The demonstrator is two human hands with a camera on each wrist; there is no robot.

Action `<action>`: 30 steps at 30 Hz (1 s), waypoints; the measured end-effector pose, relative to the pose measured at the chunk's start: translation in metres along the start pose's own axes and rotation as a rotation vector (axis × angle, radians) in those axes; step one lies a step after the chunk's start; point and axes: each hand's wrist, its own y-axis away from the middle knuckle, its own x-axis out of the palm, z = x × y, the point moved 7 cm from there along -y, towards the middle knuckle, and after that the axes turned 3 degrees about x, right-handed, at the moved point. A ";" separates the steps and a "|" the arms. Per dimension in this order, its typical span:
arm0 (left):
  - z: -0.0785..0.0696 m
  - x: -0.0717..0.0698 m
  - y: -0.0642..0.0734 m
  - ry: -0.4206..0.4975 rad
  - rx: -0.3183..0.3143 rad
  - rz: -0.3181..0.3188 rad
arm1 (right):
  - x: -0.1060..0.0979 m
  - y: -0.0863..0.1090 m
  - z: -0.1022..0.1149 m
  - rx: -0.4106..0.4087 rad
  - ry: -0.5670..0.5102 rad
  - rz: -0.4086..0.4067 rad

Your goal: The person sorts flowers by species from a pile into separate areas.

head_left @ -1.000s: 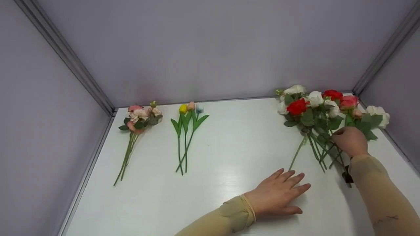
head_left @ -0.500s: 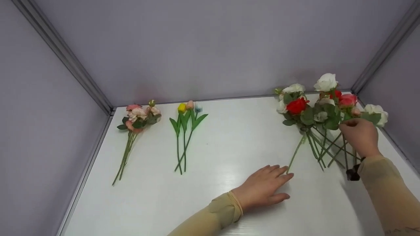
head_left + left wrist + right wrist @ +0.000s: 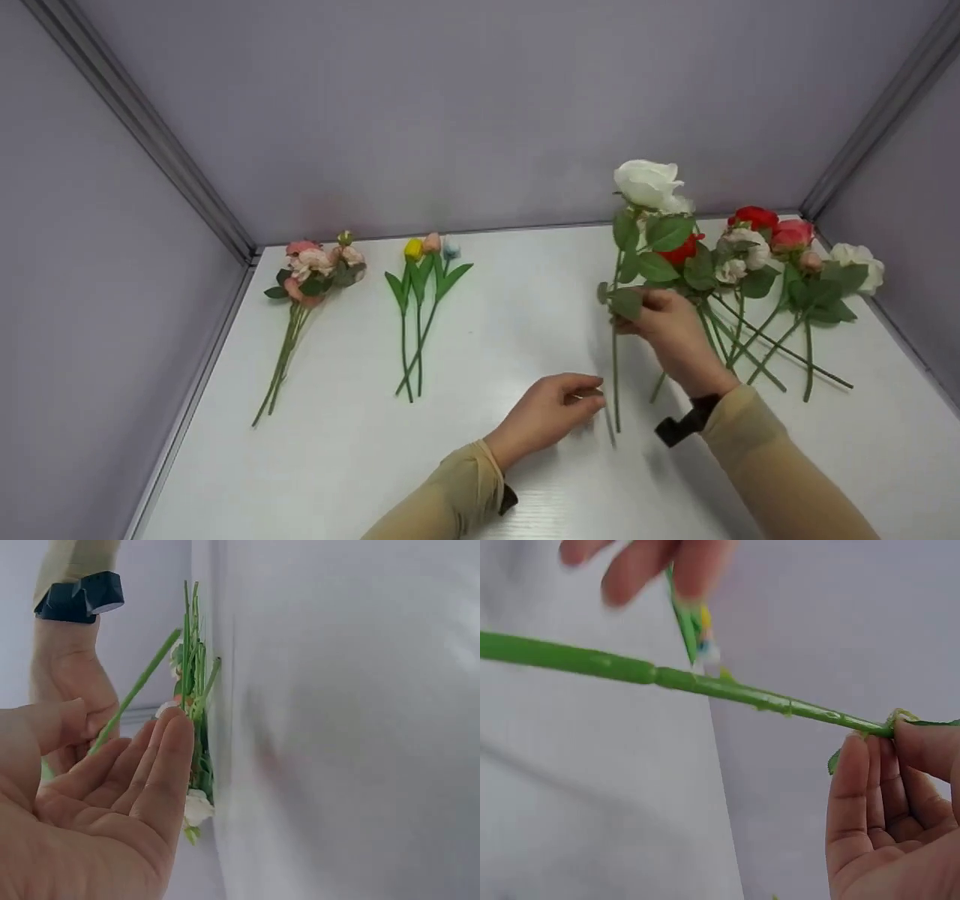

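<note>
White rose (image 3: pixel 646 184) now lifted away from the flower pile (image 3: pixel 759 282) on my right.
My right hand (image 3: pixel 675 337) pinches its slim, nubbed green stem (image 3: pixel 616 375), so it's singled out; my left hand (image 3: pixel 544 416), loosely open and empty, is just beside the lower stem. Full layered petals, broad leaves, smooth white table (image 3: pixel 517 322) beneath.

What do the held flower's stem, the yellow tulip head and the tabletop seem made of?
Stem: probably moulded plastic, glossy, showing a joint and bright highlights. Yellow tulip head: perhaps foam or plastic, smooth; too small to settle. Tabletop: possibly painted or laminated board, soft sheen, faint grain lines.
</note>
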 end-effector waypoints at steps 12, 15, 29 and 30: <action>0.028 -0.031 0.023 0.340 -0.071 -0.101 | 0.085 -0.001 -0.004 -0.002 -0.190 0.116; 0.031 -0.035 0.026 0.346 -0.075 -0.109 | 0.094 -0.001 -0.004 -0.006 -0.183 0.124; 0.033 -0.041 0.027 0.330 -0.065 -0.130 | 0.104 0.011 -0.010 -0.071 -0.073 0.158; 0.034 -0.040 0.027 0.331 -0.064 -0.130 | 0.104 0.011 -0.010 -0.071 -0.072 0.149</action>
